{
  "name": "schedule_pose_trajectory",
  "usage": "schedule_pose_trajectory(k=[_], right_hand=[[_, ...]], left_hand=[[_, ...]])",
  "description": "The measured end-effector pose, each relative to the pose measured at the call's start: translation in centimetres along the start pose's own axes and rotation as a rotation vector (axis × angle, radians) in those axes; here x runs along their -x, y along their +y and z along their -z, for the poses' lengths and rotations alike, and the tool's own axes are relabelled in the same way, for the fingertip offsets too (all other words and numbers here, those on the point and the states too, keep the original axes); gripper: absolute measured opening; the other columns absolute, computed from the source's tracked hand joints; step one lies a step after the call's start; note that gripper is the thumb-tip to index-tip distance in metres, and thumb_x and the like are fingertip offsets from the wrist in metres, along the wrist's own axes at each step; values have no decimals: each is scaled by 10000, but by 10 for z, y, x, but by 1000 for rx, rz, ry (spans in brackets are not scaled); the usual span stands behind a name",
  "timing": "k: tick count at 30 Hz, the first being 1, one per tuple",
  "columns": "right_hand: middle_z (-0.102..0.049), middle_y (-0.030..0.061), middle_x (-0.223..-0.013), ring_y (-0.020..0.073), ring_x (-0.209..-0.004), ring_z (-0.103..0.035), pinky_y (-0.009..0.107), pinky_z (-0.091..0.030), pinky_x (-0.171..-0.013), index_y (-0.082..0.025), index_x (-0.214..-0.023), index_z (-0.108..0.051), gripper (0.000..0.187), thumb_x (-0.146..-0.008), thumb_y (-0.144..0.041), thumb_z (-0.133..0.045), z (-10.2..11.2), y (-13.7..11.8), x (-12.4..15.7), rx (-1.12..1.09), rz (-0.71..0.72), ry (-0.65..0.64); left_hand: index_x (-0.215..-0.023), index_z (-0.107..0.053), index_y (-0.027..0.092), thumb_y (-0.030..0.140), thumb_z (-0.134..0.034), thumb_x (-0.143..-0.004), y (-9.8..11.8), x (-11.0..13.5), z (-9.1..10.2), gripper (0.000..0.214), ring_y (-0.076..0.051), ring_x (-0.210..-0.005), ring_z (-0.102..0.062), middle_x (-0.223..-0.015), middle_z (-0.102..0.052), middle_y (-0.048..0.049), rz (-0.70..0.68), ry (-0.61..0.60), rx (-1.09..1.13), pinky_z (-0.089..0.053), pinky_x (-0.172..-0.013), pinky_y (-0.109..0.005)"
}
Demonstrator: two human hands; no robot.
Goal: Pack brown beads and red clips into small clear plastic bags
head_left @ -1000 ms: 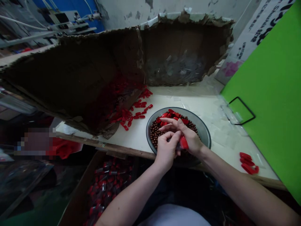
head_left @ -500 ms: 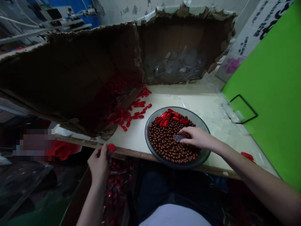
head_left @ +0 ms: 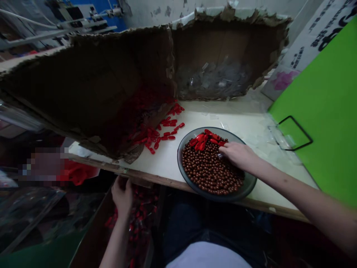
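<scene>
My right hand [head_left: 237,154] rests palm down in a grey bowl [head_left: 182,169] filled with small brown beads [head_left: 209,171] and several red caps [head_left: 205,138] at its far side. Its fingers curl round a small clear piece near the red caps. My left hand [head_left: 122,195] hangs below the table edge, over a low cardboard box [head_left: 89,238] holding finished red-capped pieces [head_left: 136,219]. Its fingers are turned down and hidden from me.
A torn cardboard box [head_left: 92,85] lies on its side on the white table [head_left: 167,160], spilling loose red caps [head_left: 164,132]. A second torn box [head_left: 223,56] holds clear plastic pieces [head_left: 214,80]. A green board [head_left: 326,108] stands at the right.
My left hand dropped from the table edge down over the low box, and the red-capped piece it held is out of sight. My right hand slid toward the red caps in the bowl.
</scene>
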State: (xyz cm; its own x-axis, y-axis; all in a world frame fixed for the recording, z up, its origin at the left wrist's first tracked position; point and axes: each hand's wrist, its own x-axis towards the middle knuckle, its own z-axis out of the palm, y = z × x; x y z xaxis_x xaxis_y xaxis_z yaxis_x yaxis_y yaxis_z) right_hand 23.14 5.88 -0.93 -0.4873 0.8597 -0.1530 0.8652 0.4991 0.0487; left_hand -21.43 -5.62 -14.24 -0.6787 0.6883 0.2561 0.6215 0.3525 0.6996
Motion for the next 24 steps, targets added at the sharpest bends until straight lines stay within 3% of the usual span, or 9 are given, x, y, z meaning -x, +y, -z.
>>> schedule_pose_trajectory(k=[5, 8, 13, 15, 18, 24], right_hand=[[-679, 111, -916, 211, -826, -636, 294, -436, -715, -163, -914, -625, 231, -813, -41, -457, -10, -39, -12, -276, 138, -22], [-697, 66, -937, 190, -841, -650, 276, -453, -745, -178, -935, -612, 217, -789, -67, -497, -12, -42, -12, -393, 154, -32], [-704, 38, -1007, 197, -945, -657, 337, -477, -866, -188, -943, -610, 178, -781, -254, -642, -8, -27, -3, -1206, 48, -62], [-705, 38, -1004, 199, -947, -659, 359, -475, -886, -188, -938, -624, 257, -736, -317, -716, -5, -26, 3, -1406, -27, -56], [-711, 34, -977, 191, -909, -668, 369, -480, -889, -191, -931, -640, 302, -695, -326, -773, 1, -30, 13, -1554, -107, 3], [-724, 20, -995, 178, -934, -673, 356, -479, -929, -215, -978, -661, 299, -717, -301, -779, 13, -39, 20, -1644, -75, 134]], left_hand=[[-1233, -592, 152, 363, -601, -787, 74, 6, -13, 494, -234, -1028, -558, -1108, -586, -116, -64, 41, 214, -445, -956, -401], [-1239, -593, 187, 327, -606, -811, 115, 17, -8, 450, -209, -1021, -562, -1177, -567, -111, -82, 57, 341, -447, -930, -368], [-1174, -619, 209, 254, -581, -860, 181, 40, 2, 320, -194, -1099, -549, -1191, -585, -89, -273, -70, 520, -436, -949, -333], [-1121, -641, 208, 228, -566, -870, 205, 49, 1, 262, -185, -1081, -559, -1133, -606, -78, -342, -180, 596, -448, -936, -321], [-1088, -652, 201, 213, -539, -883, 232, 63, -7, 234, -172, -1005, -596, -1067, -635, -74, -360, -467, 700, -477, -888, -304], [-1163, -616, 185, 161, -574, -827, 264, 85, -22, 340, -194, -1047, -622, -1135, -657, -99, -173, -982, 894, -482, -934, -321]])
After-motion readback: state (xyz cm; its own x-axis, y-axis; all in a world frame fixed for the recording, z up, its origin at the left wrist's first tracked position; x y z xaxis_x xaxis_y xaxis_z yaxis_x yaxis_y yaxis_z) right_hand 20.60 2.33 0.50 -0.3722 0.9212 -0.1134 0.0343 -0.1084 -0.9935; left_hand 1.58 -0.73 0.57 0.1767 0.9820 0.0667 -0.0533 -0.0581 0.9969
